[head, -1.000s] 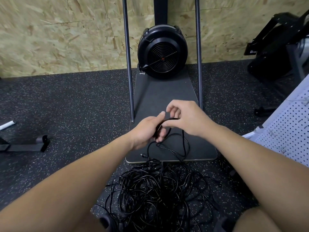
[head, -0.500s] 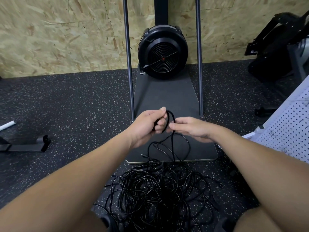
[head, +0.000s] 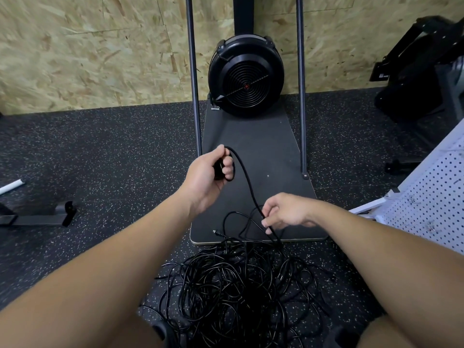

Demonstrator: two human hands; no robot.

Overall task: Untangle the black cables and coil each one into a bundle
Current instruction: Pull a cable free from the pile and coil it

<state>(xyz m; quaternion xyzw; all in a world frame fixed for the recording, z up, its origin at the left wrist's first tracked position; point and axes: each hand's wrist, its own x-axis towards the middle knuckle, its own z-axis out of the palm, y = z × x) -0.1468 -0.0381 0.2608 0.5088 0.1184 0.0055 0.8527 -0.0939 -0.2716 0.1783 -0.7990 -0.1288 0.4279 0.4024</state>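
Your left hand (head: 209, 175) clutches a small started coil of thin black cable (head: 244, 177), right hand (head: 283, 212) pinching its strand; the big tangled black cable pile (head: 241, 290) on the floor remains.

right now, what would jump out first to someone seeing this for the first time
First the big tangled pile of black cables on the speckled floor between the person's forearms. Above it, the left hand holds a small coil, with one cable running down to the right hand, which pinches it lower. Behind them a round black fan housing stands on a dark platform against the chipboard wall.
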